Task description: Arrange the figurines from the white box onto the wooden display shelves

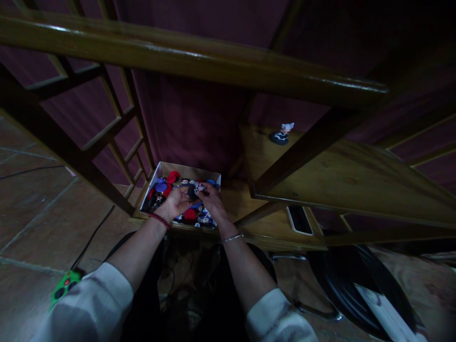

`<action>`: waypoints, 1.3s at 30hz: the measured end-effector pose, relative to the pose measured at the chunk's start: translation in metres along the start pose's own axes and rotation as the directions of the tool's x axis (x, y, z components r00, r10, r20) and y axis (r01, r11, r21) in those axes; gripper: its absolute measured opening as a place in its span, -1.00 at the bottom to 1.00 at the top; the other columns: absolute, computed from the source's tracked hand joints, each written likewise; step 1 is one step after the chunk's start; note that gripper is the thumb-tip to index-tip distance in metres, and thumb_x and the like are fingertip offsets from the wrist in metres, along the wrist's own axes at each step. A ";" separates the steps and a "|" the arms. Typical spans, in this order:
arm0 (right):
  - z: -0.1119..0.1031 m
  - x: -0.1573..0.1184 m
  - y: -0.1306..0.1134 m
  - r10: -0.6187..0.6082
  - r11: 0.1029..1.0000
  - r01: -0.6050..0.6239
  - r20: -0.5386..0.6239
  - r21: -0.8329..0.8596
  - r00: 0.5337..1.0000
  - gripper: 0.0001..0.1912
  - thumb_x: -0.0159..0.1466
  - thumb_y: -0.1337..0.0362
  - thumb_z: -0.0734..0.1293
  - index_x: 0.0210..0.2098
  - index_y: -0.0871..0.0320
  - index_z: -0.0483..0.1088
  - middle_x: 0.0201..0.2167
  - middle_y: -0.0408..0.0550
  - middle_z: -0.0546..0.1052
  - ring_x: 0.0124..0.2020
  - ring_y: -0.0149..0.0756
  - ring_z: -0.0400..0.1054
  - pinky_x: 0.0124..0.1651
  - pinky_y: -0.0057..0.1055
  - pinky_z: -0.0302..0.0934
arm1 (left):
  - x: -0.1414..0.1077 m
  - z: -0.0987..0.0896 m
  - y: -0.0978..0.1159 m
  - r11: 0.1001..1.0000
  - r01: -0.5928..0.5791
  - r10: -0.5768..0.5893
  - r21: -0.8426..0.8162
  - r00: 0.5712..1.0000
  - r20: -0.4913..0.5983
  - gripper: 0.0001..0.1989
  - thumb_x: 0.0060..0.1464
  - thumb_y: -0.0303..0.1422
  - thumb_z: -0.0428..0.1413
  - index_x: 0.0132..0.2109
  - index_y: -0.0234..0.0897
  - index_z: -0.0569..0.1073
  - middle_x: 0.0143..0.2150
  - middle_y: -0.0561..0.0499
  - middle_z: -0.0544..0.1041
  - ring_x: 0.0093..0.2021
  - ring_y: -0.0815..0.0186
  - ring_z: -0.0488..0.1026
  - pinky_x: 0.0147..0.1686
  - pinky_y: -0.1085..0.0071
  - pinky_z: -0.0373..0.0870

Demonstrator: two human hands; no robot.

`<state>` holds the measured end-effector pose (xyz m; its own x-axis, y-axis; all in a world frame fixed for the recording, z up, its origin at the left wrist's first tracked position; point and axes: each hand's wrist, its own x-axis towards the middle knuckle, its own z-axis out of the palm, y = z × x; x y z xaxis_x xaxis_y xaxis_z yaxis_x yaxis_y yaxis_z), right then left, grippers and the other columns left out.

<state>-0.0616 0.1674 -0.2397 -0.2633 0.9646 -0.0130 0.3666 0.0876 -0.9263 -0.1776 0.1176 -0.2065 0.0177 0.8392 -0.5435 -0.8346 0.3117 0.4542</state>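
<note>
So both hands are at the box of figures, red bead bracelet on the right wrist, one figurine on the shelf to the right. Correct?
No, the head view shows the red bead bracelet on the wrist of the left hand; the right hand wears a silvery one. Rest holds: both at the box, one figurine on the shelf.

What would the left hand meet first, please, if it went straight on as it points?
The left hand would probably meet the small dark-based figurine first; depth between them is unclear.
</note>
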 end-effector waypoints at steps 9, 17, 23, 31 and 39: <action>-0.002 0.000 -0.006 0.004 1.000 -0.003 -0.026 0.018 1.000 -0.71 0.04 0.34 0.31 -0.20 0.10 0.38 -0.39 -0.18 0.47 -0.33 -0.39 0.40 -0.19 -0.40 0.31 | -0.007 0.000 0.000 1.000 -0.020 0.020 -0.002 0.999 -0.038 -0.80 0.05 -0.57 -0.14 -0.39 -0.37 0.35 -0.57 -0.04 0.45 -0.50 0.33 0.44 -0.23 0.19 0.44; -0.005 -0.001 0.001 -0.024 0.999 0.024 -0.009 -0.028 1.000 -0.71 0.06 0.32 0.30 -0.18 0.06 0.38 -0.36 -0.18 0.49 -0.31 -0.37 0.39 -0.16 -0.36 0.29 | -0.004 0.002 -0.004 0.999 -0.027 0.026 0.047 1.000 0.016 -0.77 0.11 -0.52 -0.17 -0.36 -0.41 0.37 -0.50 -0.09 0.50 -0.45 0.32 0.46 -0.21 0.19 0.42; -0.009 -0.004 -0.002 -0.022 0.999 0.022 0.008 -0.028 1.000 -0.70 0.06 0.31 0.30 -0.17 0.07 0.37 -0.34 -0.16 0.49 -0.30 -0.36 0.39 -0.17 -0.38 0.27 | -0.006 0.004 -0.006 0.998 -0.030 0.028 0.053 0.999 0.037 -0.75 0.13 -0.50 -0.18 -0.37 -0.40 0.37 -0.52 -0.08 0.48 -0.45 0.31 0.45 -0.18 0.17 0.40; -0.009 -0.006 -0.006 -0.025 0.998 0.026 0.013 -0.053 1.000 -0.70 0.07 0.31 0.29 -0.17 0.09 0.37 -0.31 -0.13 0.48 -0.25 -0.35 0.37 -0.12 -0.36 0.25 | -0.006 0.003 -0.005 0.998 -0.035 0.033 0.046 0.998 0.047 -0.72 0.16 -0.46 -0.19 -0.39 -0.40 0.37 -0.54 -0.04 0.47 -0.45 0.34 0.45 -0.14 0.18 0.38; -0.012 -0.007 -0.011 -0.009 0.999 0.012 0.077 -0.045 0.997 -0.69 0.06 0.32 0.30 -0.16 0.10 0.37 -0.31 -0.13 0.48 -0.25 -0.35 0.37 -0.13 -0.38 0.25 | -0.008 0.004 -0.004 0.997 -0.047 0.045 0.069 0.998 0.035 -0.69 0.19 -0.41 -0.21 -0.36 -0.40 0.38 -0.53 -0.06 0.49 -0.45 0.31 0.45 -0.16 0.18 0.38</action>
<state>-0.0532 0.1629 -0.2251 -0.3340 0.9420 -0.0338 0.4036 0.1105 -0.9083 -0.1722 0.1111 -0.2013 -0.0001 0.8675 -0.4974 -0.7947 0.3019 0.5267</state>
